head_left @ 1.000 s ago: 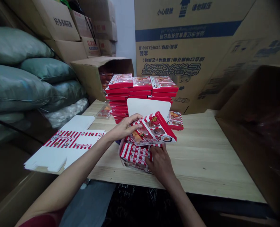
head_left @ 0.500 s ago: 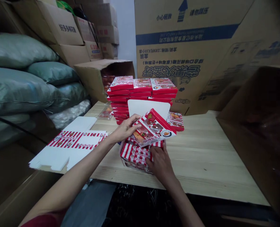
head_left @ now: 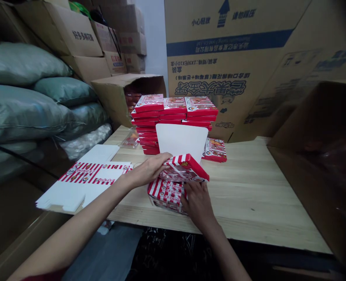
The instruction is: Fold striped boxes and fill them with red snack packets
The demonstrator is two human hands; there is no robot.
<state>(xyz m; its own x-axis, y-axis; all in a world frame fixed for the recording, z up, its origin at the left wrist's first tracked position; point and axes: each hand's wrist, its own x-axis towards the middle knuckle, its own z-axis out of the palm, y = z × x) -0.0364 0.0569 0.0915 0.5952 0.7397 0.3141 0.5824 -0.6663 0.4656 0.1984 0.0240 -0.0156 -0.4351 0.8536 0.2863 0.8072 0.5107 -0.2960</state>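
Observation:
A red-and-white striped carton (head_left: 165, 193) stands open at the table's near edge, its white lid flap (head_left: 182, 139) upright behind it. My left hand (head_left: 149, 169) grips the left end of a flat red packet (head_left: 187, 168) that lies nearly level over the carton's mouth. My right hand (head_left: 197, 203) rests against the carton's front right side, its fingers curled onto the wall just under the packet. Behind the flap rise stacks of the same red packets (head_left: 174, 113).
A pile of flat unfolded striped cartons (head_left: 85, 181) lies at the left of the wooden table (head_left: 257, 195). One loose red packet (head_left: 215, 150) sits right of the flap. Big cardboard boxes (head_left: 228, 66) stand behind, grey sacks (head_left: 29, 101) at the left, an open brown box (head_left: 322, 156) at the right.
The red packet has tipped from a steep tilt down to almost flat over the carton's mouth, with my left hand lowering alongside it. My right hand stayed on the carton.

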